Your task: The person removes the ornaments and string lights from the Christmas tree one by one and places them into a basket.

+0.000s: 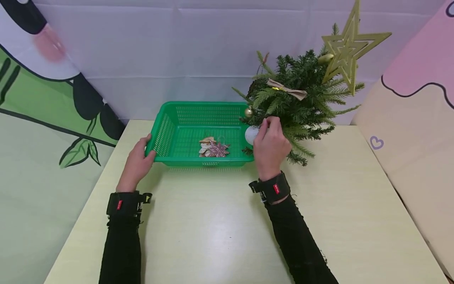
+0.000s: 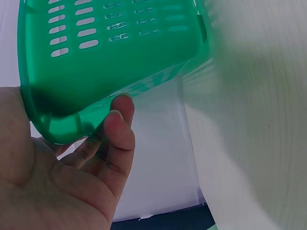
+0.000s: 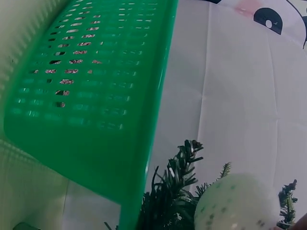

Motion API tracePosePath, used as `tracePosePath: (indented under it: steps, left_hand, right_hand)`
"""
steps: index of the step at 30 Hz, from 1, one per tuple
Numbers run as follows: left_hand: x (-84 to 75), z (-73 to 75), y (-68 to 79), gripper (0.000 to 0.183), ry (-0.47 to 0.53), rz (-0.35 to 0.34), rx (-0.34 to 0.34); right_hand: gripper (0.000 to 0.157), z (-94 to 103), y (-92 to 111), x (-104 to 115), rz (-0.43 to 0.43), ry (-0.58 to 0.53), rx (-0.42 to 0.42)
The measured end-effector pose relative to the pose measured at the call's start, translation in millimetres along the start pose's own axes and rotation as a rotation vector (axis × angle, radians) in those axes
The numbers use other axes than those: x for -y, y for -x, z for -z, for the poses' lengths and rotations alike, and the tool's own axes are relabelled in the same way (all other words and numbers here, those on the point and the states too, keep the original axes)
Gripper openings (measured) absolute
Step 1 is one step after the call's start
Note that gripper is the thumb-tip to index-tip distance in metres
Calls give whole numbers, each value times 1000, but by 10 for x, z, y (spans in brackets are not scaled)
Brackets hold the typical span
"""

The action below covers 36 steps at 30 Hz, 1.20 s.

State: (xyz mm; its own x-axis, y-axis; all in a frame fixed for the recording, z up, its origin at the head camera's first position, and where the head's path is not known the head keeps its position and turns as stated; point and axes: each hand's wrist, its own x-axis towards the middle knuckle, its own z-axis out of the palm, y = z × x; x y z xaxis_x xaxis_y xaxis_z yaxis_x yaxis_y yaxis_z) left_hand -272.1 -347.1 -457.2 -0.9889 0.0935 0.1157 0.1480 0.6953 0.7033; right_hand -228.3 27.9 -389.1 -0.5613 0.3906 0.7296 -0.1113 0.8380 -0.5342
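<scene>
My left hand (image 1: 136,161) grips the left front corner of a green plastic basket (image 1: 203,162), its thumb and fingers about the rim in the left wrist view. A wooden ornament (image 1: 205,146) and a pink glitter star (image 1: 218,150) lie together inside. At the basket's right end, my right hand (image 1: 272,146) pinches with thumb and forefinger at a white speckled ball ornament (image 1: 251,134), among the lower branches of a small Christmas tree (image 1: 301,106). The same ball (image 3: 237,203) shows large in the right wrist view; its hanging loop is hidden by my fingers.
The tree leans right and carries a large gold star (image 1: 347,49), a beige bow (image 1: 287,90) and a small gold ball (image 1: 248,112). Its branches overhang the basket's right end. A pale table (image 1: 209,225) lies below, with a printed cloth (image 1: 142,47) behind.
</scene>
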Motion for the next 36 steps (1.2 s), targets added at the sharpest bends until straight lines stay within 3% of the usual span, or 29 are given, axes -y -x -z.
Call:
tracePosePath:
  steps: [8, 19, 31, 36]
  left_hand:
    - [-16, 3, 3, 63, 0, 9, 9]
    - [-24, 2, 7, 63, 4, 9, 7]
    - [-34, 3, 9, 63, 4, 6, 7]
    - [-41, 7, 18, 63, 6, 10, 7]
  right_hand:
    - [30, -13, 0, -12, -18, -24, -6]
    - [23, 63, -33, -19, -149, -458, 111]
    - [20, 52, -36, -44, -241, -635, 80]
    - [20, 71, -44, -23, -241, -609, 113]
